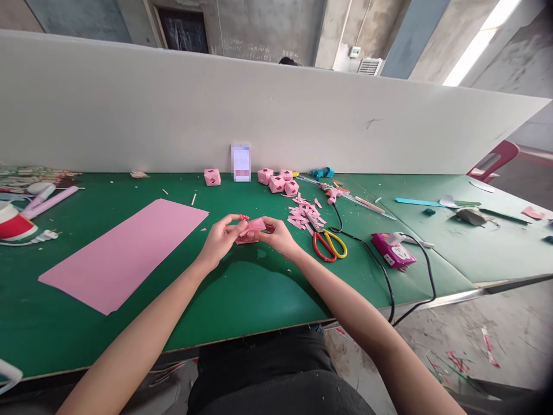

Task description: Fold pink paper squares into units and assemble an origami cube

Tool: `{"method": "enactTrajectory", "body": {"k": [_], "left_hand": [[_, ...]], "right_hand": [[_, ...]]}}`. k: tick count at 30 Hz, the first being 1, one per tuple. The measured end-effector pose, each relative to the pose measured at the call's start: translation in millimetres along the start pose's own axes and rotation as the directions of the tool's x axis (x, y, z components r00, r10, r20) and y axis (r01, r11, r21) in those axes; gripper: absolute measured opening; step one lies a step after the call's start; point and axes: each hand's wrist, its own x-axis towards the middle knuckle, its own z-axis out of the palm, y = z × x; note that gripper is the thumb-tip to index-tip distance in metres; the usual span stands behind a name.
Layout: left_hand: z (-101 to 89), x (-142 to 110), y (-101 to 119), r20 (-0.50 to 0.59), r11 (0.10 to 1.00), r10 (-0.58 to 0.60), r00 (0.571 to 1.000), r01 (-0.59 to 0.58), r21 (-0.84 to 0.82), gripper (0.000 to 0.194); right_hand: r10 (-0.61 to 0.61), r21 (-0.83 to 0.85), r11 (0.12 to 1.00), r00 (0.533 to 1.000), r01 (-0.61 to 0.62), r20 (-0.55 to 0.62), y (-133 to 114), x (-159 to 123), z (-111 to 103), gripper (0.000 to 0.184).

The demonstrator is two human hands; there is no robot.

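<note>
Head view: green tabletop [254, 302], white partition [181, 109], concrete wall [268, 26]; left hand [219, 241], right hand [280, 235] pinching pink paper [256, 225].

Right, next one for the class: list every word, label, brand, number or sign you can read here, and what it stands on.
No text can be read.
Upright white rectangular screen: pixelated, unreadable.
Glossy magenta plastic box: markings on its white labels too small.
Rough grey concrete wall: pale scrawled marks, too blurred.
Small white wall-mounted box: too small to tell.
</note>
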Motion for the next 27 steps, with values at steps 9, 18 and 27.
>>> {"method": "enactTrajectory", "body": {"k": [9,18,27], "left_hand": [[2.6,-1.3,-4.9,-0.034,0.985,0.173,0.984,-0.173,0.003,0.064],[1.9,-0.4,-5.2,-0.119,0.972,0.235,0.965,-0.232,0.038,0.049],[3.6,0.3,-8.2,-0.13,0.967,0.253,0.959,-0.248,0.053,0.046]], "right_hand": [[-0.008,-0.005,1.0,0.996,0.007,-0.093,0.4,1.9,-2.3,0.041],[0.039,0.061,0.998,0.996,-0.034,-0.082,-2.6,0.4,2.5,0.046],[-0.011,0.006,1.0,0.989,0.012,-0.148,4.1,3.0,1.1,0.043]]}}
